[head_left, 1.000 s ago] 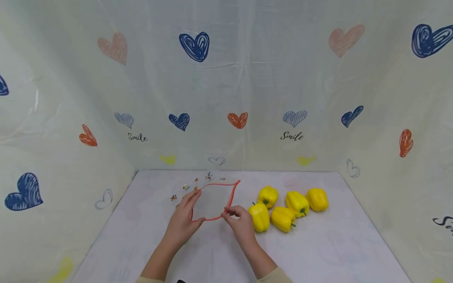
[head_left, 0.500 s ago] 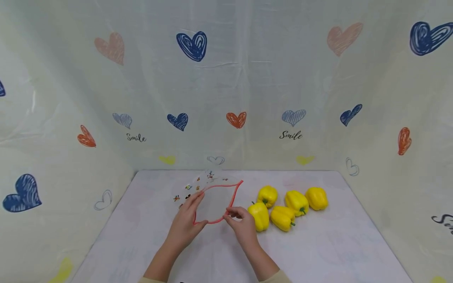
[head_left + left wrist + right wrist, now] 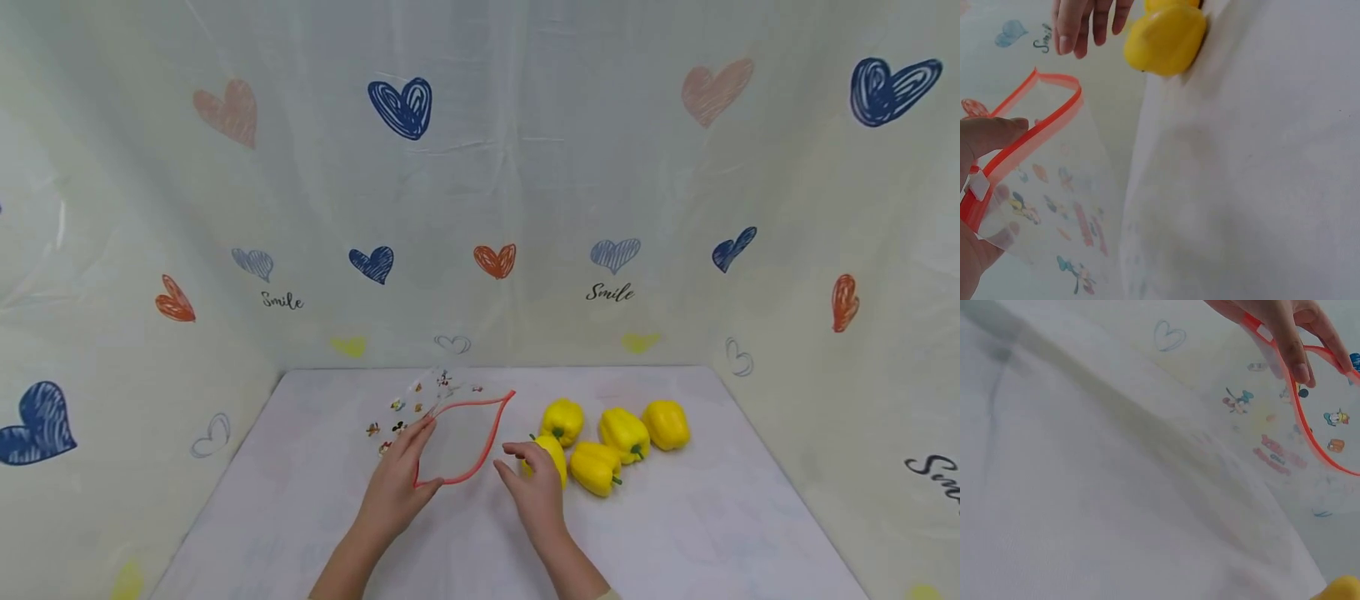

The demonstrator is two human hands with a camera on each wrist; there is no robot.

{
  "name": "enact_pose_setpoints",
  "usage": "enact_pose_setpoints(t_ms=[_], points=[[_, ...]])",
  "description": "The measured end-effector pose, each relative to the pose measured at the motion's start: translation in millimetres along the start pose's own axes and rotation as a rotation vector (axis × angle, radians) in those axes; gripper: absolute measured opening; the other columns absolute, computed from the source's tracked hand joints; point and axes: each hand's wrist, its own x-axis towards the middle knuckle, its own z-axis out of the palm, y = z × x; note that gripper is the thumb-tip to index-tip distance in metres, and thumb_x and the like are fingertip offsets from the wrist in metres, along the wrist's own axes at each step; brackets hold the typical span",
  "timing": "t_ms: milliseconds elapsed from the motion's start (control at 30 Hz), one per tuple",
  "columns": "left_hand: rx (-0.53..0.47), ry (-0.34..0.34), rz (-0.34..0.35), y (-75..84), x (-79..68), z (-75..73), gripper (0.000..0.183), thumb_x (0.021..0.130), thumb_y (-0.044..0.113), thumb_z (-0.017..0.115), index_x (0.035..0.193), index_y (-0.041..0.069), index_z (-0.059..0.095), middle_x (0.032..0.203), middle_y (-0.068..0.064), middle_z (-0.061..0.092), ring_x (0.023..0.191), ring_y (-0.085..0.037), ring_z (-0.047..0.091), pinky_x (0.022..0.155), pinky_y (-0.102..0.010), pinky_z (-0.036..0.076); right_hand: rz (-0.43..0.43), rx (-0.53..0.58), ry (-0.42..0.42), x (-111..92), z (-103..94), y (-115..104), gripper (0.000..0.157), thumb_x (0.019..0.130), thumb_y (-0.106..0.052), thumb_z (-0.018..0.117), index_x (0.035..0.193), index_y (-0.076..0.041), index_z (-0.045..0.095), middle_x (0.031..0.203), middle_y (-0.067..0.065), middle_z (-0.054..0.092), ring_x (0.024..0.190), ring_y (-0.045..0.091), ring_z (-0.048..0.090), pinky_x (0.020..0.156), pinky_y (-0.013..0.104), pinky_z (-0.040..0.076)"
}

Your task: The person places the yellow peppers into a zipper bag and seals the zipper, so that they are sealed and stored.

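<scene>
A clear plastic zip bag [image 3: 483, 458] with a red zip rim and small cartoon prints is held up above the table, its mouth spread wide. My left hand [image 3: 397, 483] grips the rim at its left side, the thumb inside the mouth in the left wrist view; a white slider [image 3: 979, 185] sits on the zip there. Apart from the bag, my right hand [image 3: 538, 496] has its fingers loosely bent and holds nothing visible. It is nearest the front-left yellow bell pepper [image 3: 553, 454], partly covering it in the head view. The right wrist view shows my left hand on the bag.
More yellow bell peppers lie grouped on the right: one behind [image 3: 562, 421], one in front [image 3: 596, 468], two further right [image 3: 624, 433]. A white table [image 3: 675, 533] carries everything. A curtain [image 3: 480, 183] printed with hearts surrounds it at the back and sides.
My right hand has let go of the bag's rim and moved right, to the front-left pepper. My left hand keeps its hold, and the mouth has taken a more pointed, leaf-like shape.
</scene>
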Motion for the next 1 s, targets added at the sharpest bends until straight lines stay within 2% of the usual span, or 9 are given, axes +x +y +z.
enact_pose_setpoints(t_ms=[267,467,700,1000], points=[[0.004,-0.032,-0.036,-1.6,-4.3,0.1,0.091,0.060,0.006,0.093,0.141,0.002,0.049,0.144,-0.005,0.045,0.128,-0.025,0.047,0.100,-0.043,0.046,0.005,-0.079,0.093,2,-10.8,13,0.025,0.080,-0.012,0.081,0.104,-0.016,0.073,0.105,-0.005,0.066,0.107,0.018,0.056,0.097,0.041,0.047],[0.003,-0.031,-0.042,-4.5,-2.1,0.0,0.092,0.061,0.006,0.092,0.141,0.001,0.048,0.144,-0.006,0.044,0.128,-0.025,0.047,0.101,-0.043,0.046,0.016,-0.158,0.137,9,-18.5,19,0.029,0.078,-0.010,0.082,0.106,-0.010,0.073,0.108,0.000,0.067,0.104,0.023,0.054,0.091,0.041,0.046],[0.008,-0.050,-0.088,-4.4,-1.7,0.1,0.091,0.062,0.008,0.092,0.142,0.001,0.047,0.146,-0.005,0.042,0.129,-0.024,0.046,0.098,-0.043,0.048,0.109,-0.228,0.105,14,-25.3,19,0.036,0.079,-0.014,0.082,0.112,-0.010,0.070,0.116,0.006,0.061,0.108,0.028,0.048,0.094,0.044,0.043],[-0.013,-0.054,-0.105,-4.6,-2.5,0.5,0.093,0.063,0.007,0.092,0.143,0.002,0.046,0.147,-0.005,0.041,0.130,-0.025,0.045,0.098,-0.044,0.049,0.147,-0.300,0.076,17,-28.2,22,0.045,0.077,-0.016,0.084,0.118,-0.007,0.067,0.123,0.013,0.055,0.115,0.035,0.045,0.099,0.052,0.040]])
